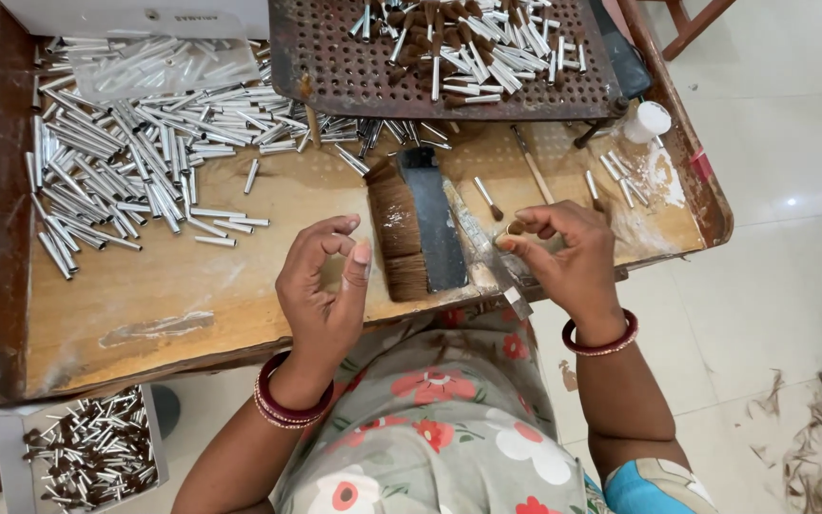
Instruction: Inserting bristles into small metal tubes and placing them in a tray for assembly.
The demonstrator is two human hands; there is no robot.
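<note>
Wooden work surface [192, 295] with raised edges; top edge and left end cut off by the frame. White floor to the right, scattered with loose hair clippings.

One perforated metal tray [354, 71] at the top, far edge out of view, heaped with finished small brushes [468, 48]. Too many to count, overlapping.

One large heap of silver metal tubes [126, 162] on the left half of the surface. Well past counting. A clear plastic sheet lies over the top part and blurs what is under it.

One white box [88, 457] on the floor, lower left, partly cut off, filled with more tubes and brush heads.

One flat block of brown bristle [397, 238] beside a dark bar, centre, between the two hands.

One white cup [647, 122] near the right corner, a few loose tubes and white powder just beside it.

Left hand [325, 286]: fingers curled, thumb and forefinger nearly meeting. Cannot tell whether anything is pinched there.

Right hand [568, 252]: fingers pinched on a small tuft of bristle [516, 228], over the near edge of the surface, right of the bristle block. Tuft mostly hidden by the fingertips.

Two bangles, one per wrist.
</note>
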